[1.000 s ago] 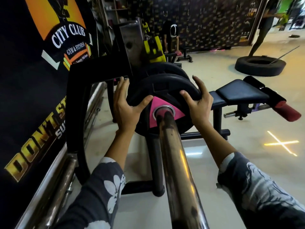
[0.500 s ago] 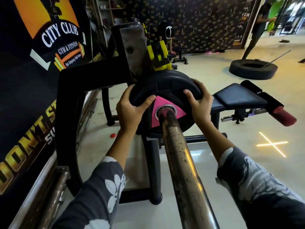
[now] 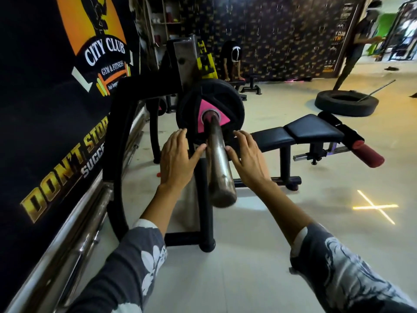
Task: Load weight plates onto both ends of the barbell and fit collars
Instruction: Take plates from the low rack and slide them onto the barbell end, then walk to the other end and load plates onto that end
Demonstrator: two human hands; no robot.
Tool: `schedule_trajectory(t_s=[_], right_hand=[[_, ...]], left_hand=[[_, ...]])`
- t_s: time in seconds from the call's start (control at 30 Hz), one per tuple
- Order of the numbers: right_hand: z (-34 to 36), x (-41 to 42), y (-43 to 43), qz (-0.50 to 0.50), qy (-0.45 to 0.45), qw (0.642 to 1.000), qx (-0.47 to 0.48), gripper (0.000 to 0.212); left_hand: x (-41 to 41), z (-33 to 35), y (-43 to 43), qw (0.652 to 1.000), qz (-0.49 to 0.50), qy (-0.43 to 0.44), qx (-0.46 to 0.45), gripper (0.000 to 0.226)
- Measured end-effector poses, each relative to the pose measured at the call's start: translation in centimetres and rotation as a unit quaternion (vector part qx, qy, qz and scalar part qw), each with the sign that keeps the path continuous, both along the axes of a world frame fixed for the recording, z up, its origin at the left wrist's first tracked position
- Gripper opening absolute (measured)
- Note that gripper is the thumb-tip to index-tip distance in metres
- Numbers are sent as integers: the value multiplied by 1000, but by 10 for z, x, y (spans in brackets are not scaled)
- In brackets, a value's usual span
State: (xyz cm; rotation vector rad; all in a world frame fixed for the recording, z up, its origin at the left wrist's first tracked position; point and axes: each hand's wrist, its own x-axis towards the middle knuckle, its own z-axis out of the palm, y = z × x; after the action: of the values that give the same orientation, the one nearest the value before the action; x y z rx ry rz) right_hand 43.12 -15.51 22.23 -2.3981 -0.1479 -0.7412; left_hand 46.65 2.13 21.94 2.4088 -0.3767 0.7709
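Black weight plate (image 3: 209, 107) far up barbell sleeve (image 3: 217, 159)

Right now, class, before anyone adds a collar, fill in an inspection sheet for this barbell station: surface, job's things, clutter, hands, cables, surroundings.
Surface: pale floor, yellow light cross on it.
Job's things: black weight plate with pink centre on the barbell sleeve; no collar seen.
Clutter: small red object on the floor by the rack.
Hands: left hand and right hand open, either side of the sleeve, holding nothing.
Cables: nothing seen.
Surroundings: padded bench, tyre, banner wall, people beyond.
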Motion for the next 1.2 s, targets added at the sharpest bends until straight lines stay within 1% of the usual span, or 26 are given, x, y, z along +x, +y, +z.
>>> schedule_trajectory(t_s=[0.1,0.2,0.3,0.33,0.37,0.43,0.5,0.57,0.63,0.67,0.77,0.87,0.97,1.07,1.2], right_hand=[[-3,-62,3,10,-3,1000,-23,50],[-3,-123,10,17,-2,999,-34,53],[-7,-170,22,32,5,996,-86,61],[-9,-183,26,37,10,994,-99,60],[-12,-195,30,38,21,994,-97,57],[-21,-214,36,31,50,996,-62,46],[-35,-232,41,19,82,996,-25,41],[-56,-249,44,-3,123,992,-9,39],[-77,-265,45,-31,173,984,15,37],[-87,-271,45,-44,196,979,19,36],[-114,-286,38,-67,255,964,-18,35],[-139,-311,16,-114,308,945,-13,34],[-162,-347,-18,-179,339,923,23,33],[-179,-378,-67,-256,351,898,69,31],[-192,-398,-143,-323,348,874,102,31]], left_hand=[[-67,-8,5,1000,6,19,-10,75],[-130,-9,15,1000,-4,10,-12,78],[-178,-12,23,1000,-20,3,-17,69],[-191,-13,24,1000,-24,3,-13,66],[-203,-17,25,999,-31,5,-6,62],[-223,-24,26,999,-52,13,-3,56],[-238,-38,29,996,-82,42,-16,49],[-251,-59,30,990,-122,72,-21,40],[-262,-82,28,979,-156,126,-21,35],[-265,-93,25,974,-168,153,-17,33],[-271,-126,11,962,-186,200,2,27],[-276,-152,-14,944,-221,245,12,24],[-280,-175,-55,922,-260,281,60,27],[-287,-188,-116,899,-311,288,114,28],[-299,-194,-209,863,-390,277,161,30]])
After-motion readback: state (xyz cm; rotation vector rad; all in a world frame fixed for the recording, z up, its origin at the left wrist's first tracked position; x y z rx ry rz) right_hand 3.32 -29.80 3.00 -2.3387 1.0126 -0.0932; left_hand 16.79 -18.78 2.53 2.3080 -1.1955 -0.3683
